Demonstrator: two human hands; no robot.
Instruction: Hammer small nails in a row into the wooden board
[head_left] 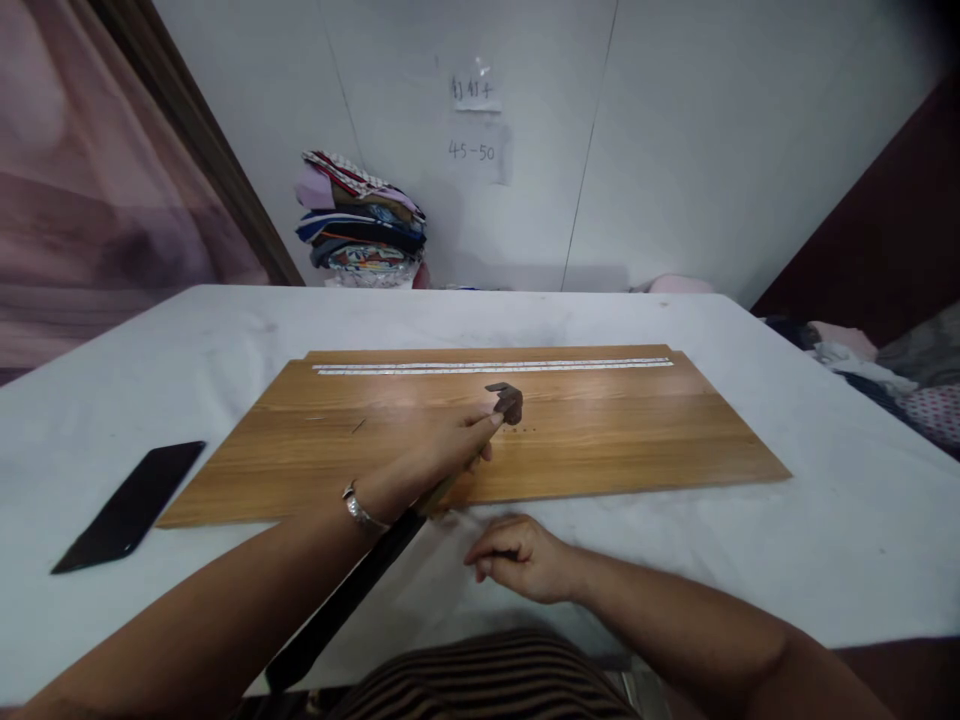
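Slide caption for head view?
Left hand grips a black-handled, dark-metal claw hammer near its head, over a rectangular brown wooden board; right hand curled nearby.

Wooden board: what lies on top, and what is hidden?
On the board: two white strips near the far side, a thin dark piece and small dark marks. The left hand and hammer cover part; anything behind them is hidden.

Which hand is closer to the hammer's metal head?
Left. The left hand grips the hammer close to its metal head; the right hand is farther away, on the person's side of the wooden board.
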